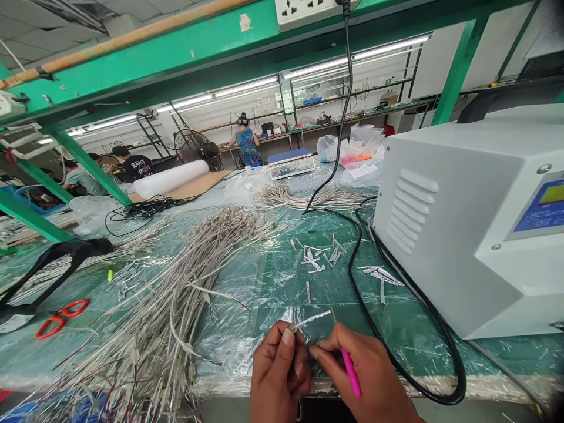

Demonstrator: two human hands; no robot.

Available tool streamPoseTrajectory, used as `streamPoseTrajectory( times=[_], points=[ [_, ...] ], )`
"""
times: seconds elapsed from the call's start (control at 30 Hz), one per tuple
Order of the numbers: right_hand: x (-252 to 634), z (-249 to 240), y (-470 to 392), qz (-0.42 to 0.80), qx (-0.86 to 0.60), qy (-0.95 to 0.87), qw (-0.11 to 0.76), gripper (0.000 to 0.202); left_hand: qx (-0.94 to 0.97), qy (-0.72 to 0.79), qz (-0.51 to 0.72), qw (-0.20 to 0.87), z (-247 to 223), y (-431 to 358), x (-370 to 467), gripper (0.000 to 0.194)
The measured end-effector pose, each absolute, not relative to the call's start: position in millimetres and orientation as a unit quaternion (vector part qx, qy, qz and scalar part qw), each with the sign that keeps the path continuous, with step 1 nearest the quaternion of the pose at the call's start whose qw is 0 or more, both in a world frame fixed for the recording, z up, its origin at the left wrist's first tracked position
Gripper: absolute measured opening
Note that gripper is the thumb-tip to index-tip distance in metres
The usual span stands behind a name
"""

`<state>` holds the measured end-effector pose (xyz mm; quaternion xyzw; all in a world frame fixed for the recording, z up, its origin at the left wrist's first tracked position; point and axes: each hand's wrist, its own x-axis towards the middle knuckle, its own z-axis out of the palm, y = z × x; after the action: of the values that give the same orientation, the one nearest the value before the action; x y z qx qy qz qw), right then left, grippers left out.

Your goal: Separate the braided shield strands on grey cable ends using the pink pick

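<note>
At the table's front edge, my left hand (282,364) is closed, pinching a small pale cable end (292,329) between thumb and forefinger. A thin silvery strip (315,318) sticks out from it to the right. Close beside it, my right hand (359,367) is closed around a tool with a pink handle (351,373) and a thin metal tip that points up and away. Its fingertips are near the left hand's fingers; whether they also hold a wire is too small to tell. Several cut foil strips (314,258) lie on the green table beyond the hands.
A large bundle of braided cables (189,282) spreads over the left side. Orange-handled scissors (57,320) lie farther left. A grey machine (467,223) stands at the right, with a black cord (352,270) looping in front of it. People are seated in the background.
</note>
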<state>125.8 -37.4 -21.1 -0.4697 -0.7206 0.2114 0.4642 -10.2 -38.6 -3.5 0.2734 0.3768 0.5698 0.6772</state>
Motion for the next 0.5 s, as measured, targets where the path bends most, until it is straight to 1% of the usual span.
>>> streamPoseTrajectory(
  times=[0.2,0.5],
  points=[
    [125.5,-21.1,-39.2,0.201,-0.445,-0.735,0.471,0.026,0.269,0.376,0.578,0.672,-2.0,-38.9,-9.5,0.03],
    [127.0,-22.1,-39.1,0.221,-0.425,-0.742,0.468,0.017,0.26,0.377,0.576,0.677,0.7,-38.5,-9.9,0.033]
  ],
)
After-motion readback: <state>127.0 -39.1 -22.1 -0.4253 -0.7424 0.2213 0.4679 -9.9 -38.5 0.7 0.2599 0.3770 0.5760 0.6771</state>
